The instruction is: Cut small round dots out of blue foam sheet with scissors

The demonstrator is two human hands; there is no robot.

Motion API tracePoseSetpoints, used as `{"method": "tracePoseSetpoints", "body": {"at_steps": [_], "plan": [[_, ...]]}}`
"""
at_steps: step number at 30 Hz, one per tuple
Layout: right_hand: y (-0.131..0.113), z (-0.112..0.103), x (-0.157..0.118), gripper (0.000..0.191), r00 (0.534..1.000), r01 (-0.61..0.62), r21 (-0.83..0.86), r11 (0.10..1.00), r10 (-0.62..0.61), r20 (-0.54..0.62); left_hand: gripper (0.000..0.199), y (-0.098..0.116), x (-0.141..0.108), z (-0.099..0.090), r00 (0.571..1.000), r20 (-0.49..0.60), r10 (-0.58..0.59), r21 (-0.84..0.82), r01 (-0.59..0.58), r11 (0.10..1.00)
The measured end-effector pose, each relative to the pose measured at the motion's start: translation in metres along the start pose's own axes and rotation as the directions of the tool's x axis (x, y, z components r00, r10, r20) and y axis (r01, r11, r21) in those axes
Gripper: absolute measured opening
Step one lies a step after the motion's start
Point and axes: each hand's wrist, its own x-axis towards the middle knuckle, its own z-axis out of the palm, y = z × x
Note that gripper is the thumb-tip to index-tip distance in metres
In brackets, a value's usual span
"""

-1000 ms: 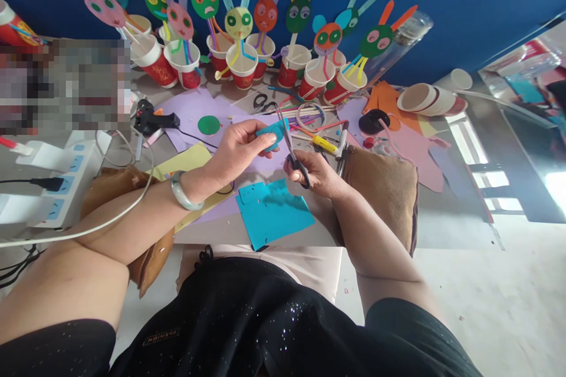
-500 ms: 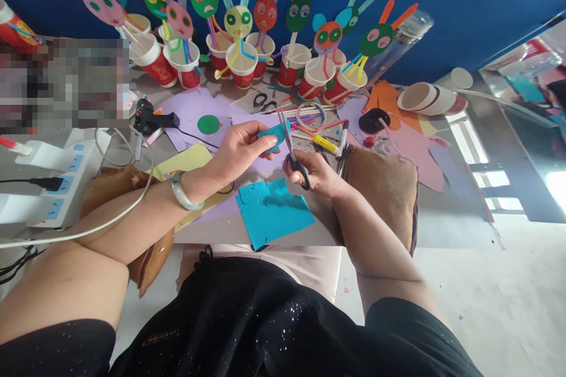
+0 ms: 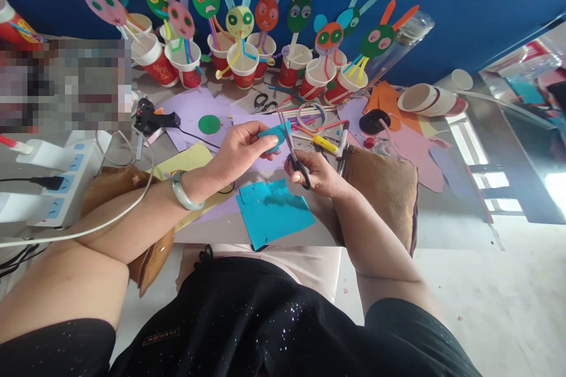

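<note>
Between thumb and fingers, my left hand (image 3: 247, 146) pinches a small blue paper piece (image 3: 277, 136). My right hand (image 3: 315, 174) is closed on the black handles of a pair of scissors (image 3: 288, 140). The blades point up and away from me, against the right edge of the small piece. A larger sheet of blue paper (image 3: 276, 215) lies below both hands at the table's front edge, with small scraps on it. A green paper circle (image 3: 209, 124) rests on purple paper (image 3: 188, 103) to the left of my hands.
Red and white cups (image 3: 243, 62) with paper rabbit heads line the back. On the left are a black glue gun (image 3: 154, 119) and a white power strip (image 3: 73, 179) with cables. Brown cushions lie under both forearms, one (image 3: 382, 188) at right. A yellow tool (image 3: 326, 144) lies beyond my right hand.
My right hand and the scissors have shifted very slightly to the right. My left hand keeps its pinch on the small blue piece.
</note>
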Motion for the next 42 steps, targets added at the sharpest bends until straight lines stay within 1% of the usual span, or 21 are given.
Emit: {"method": "tracePoseSetpoints", "body": {"at_steps": [12, 22, 33, 42], "plan": [[0.0007, 0.0002, -0.0004, 0.078, 1.000, 0.008, 0.034, 0.999, -0.008, -0.002, 0.026, -0.0018, 0.0006, 0.0014, 0.999, -0.032, 0.001, -0.050, -0.003, 0.999], [0.0023, -0.0003, 0.0004, 0.078, 1.000, 0.016, 0.022, 1.000, -0.016, 0.003, 0.027, -0.0028, 0.0013, 0.0006, 0.999, -0.028, 0.030, -0.038, -0.032, 0.999], [0.0044, -0.0004, 0.0008, 0.080, 1.000, 0.009, -0.005, 1.000, -0.009, -0.004, 0.030, -0.0020, 0.0021, -0.0007, 0.999, -0.042, 0.030, -0.012, -0.031, 0.999], [0.0015, 0.0004, -0.0004, 0.079, 1.000, 0.005, 0.024, 1.000, -0.005, 0.018, 0.033, -0.0016, 0.0022, -0.0006, 0.999, -0.043, 0.023, 0.009, -0.023, 1.000]]}}
